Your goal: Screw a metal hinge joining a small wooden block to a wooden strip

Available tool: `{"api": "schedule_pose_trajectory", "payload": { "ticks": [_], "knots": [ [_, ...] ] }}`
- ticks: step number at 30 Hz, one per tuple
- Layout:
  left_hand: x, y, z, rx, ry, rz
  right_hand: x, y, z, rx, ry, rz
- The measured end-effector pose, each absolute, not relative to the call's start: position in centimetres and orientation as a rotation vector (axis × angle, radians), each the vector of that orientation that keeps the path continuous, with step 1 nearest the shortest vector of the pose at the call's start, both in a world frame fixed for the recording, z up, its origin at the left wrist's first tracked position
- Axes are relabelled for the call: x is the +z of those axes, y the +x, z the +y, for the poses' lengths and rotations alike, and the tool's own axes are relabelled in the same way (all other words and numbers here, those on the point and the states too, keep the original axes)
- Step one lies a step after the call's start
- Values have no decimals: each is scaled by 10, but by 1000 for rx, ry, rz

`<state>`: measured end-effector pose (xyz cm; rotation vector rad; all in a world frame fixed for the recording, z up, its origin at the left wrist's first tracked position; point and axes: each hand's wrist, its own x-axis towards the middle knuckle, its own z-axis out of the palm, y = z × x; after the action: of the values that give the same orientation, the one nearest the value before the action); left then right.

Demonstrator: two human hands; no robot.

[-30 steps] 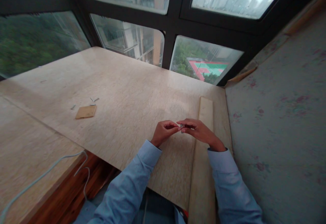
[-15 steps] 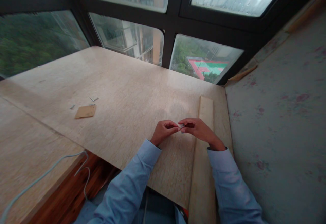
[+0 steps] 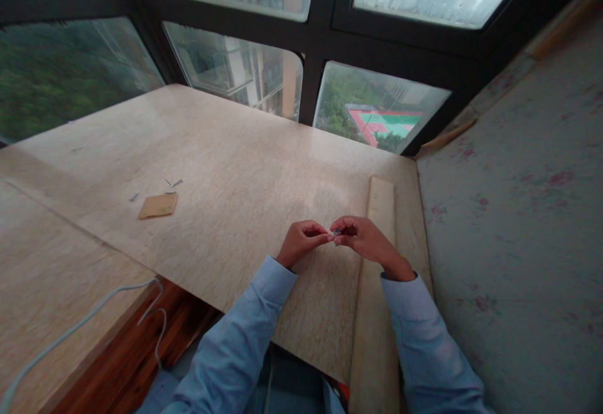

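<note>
Above the beige marbled tabletop | small silvery metallic piece: pinched in my right hand, seemingly for steadiness | my left hand: fingertips pressed together beside it, contents untellable | slim grey slivers: near tan square card, presumably grouped against loss

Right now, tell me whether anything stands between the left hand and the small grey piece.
Nothing visible does: the left hand has its fingertips at the grey piece, which the right hand holds.
</note>
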<state>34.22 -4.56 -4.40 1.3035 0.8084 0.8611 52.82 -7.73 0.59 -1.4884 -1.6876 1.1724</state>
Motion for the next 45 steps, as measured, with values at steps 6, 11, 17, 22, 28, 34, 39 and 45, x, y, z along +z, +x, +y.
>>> {"api": "schedule_pose_trajectory", "payload": {
  "ticks": [6, 11, 17, 22, 28, 34, 39, 45],
  "knots": [
    [-47, 343, -44, 876, 1343, 826, 6, 523, -77, 1094, -1511, -1700],
    [-47, 341, -42, 891, 1326, 855, 5, 526, -75, 1111, -1544, -1617],
    [-43, 337, -40, 931, 1242, 916, 7, 539, -74, 1170, -1555, -1478],
    [-42, 339, -43, 914, 1239, 885, 10, 533, -75, 1306, -1462, -1417],
    [-40, 340, -45, 831, 1162, 773, 9, 524, -75, 1402, -1314, -1267],
    [-42, 342, -46, 706, 1042, 640, 7, 521, -73, 1342, -1290, -1197],
    [-34, 342, -47, 707, 981, 635, 10, 519, -75, 1403, -1218, -1182],
    [-34, 342, -47, 761, 1003, 695, 10, 517, -78, 1294, -1296, -1292]
  ]
}}
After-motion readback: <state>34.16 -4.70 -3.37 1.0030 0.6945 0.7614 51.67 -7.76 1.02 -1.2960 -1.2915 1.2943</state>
